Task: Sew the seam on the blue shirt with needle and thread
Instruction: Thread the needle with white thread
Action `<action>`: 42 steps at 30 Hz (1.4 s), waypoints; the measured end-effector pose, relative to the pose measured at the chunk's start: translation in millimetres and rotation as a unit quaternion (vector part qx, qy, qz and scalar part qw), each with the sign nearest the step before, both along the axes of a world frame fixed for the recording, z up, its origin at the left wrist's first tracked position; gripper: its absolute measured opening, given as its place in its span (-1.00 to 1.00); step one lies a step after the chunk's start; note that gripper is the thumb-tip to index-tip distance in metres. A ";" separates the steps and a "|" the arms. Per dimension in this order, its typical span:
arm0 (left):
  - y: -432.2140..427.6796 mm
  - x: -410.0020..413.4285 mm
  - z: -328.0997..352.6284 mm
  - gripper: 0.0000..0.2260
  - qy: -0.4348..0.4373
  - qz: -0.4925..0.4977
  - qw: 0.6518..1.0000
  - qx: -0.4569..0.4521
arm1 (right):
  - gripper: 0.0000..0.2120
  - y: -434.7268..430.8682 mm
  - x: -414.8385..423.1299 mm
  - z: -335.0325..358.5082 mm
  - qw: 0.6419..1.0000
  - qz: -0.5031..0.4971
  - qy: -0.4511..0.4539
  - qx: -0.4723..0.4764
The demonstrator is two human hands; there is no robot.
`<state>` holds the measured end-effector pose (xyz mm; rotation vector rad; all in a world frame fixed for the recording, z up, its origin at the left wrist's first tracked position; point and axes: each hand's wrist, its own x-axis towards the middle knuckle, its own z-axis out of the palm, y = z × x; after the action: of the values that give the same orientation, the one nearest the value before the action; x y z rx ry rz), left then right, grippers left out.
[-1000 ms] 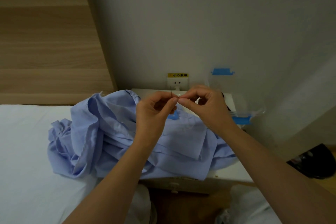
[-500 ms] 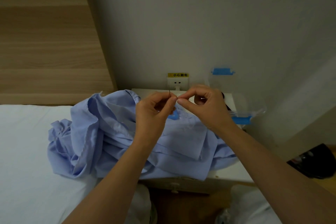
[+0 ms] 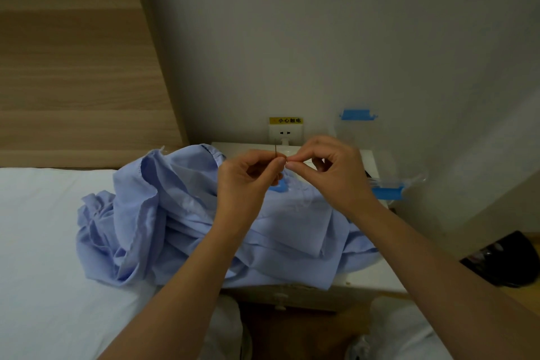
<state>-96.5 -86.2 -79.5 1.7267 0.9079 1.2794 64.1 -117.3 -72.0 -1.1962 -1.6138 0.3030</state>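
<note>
The light blue shirt (image 3: 187, 222) lies crumpled across the edge of the white bed and the small nightstand. Above it, my left hand (image 3: 248, 181) pinches a thin dark needle (image 3: 276, 149) that points straight up from thumb and forefinger. My right hand (image 3: 327, 169) pinches something very fine between thumb and forefinger, right against the needle; a pale thread (image 3: 306, 161) seems to run back from those fingertips. Both hands hover over the shirt without touching it.
The white nightstand (image 3: 371, 275) stands against the wall under a socket (image 3: 285, 133). A clear box with blue clips (image 3: 388, 191) sits at its right. White bed (image 3: 43, 242) on the left, a dark object (image 3: 505, 260) on the floor at right.
The hands have stayed together at the needle; my right fingertips shifted very slightly against it. The shirt has not moved.
</note>
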 end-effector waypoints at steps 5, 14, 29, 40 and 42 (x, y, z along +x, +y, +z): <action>1.1 -0.6 -2.1 -0.93 0.030 0.023 0.999 0.013 | -0.83 0.9 -0.6 -1.6 0.999 -0.019 -0.029 0.021; 2.1 -0.9 -3.8 -0.89 0.048 0.038 0.997 0.038 | -0.90 0.9 -0.7 -1.0 0.999 -0.019 -0.028 0.005; -0.1 0.8 -0.9 -0.86 -0.014 -0.007 0.999 -0.036 | -0.96 -2.4 -1.8 5.5 0.998 -0.047 0.031 0.007; -2.7 5.5 -2.5 -0.86 -0.036 -0.087 0.993 -0.067 | -0.88 -2.3 -7.3 6.2 0.997 -0.057 0.029 0.047; -2.9 5.3 -3.1 -0.85 -0.040 -0.092 0.993 -0.066 | -0.87 -2.2 -7.5 6.1 0.997 -0.056 0.026 0.051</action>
<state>-91.2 -89.1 -82.6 1.6052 0.7512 1.1333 56.7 -119.4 -66.0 -1.1861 -1.4923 0.1761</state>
